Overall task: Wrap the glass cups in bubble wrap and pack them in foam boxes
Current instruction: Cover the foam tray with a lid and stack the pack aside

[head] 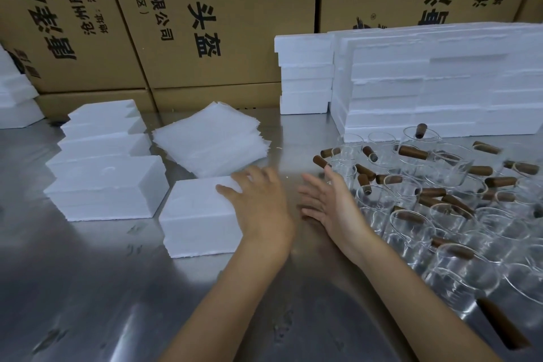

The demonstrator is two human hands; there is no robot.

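The left hand (pixel 258 203) lies flat on top of a closed foam box (pixel 199 214) near the middle of the desk (pixel 88 288), fingers spread and straight — it presses, it does not grip. The right hand (pixel 329 203) is open too, fingers straight, holding nothing, just beside the box and close to the glass cups (pixel 426 209).

The box under the left hand looks shut, so I think one cup may be packed inside, but I cannot see in. More closed foam boxes (pixel 102 167) sit toward the left edge of the desk — maybe done ones.

The pile of bubble wrap sheets (pixel 211 138) waits behind the box. Many cups with brown handles crowd the right side of the desk, none wrapped. A big stack of foam pieces (pixel 440 82) stands at the back right. So most of the job seems left.
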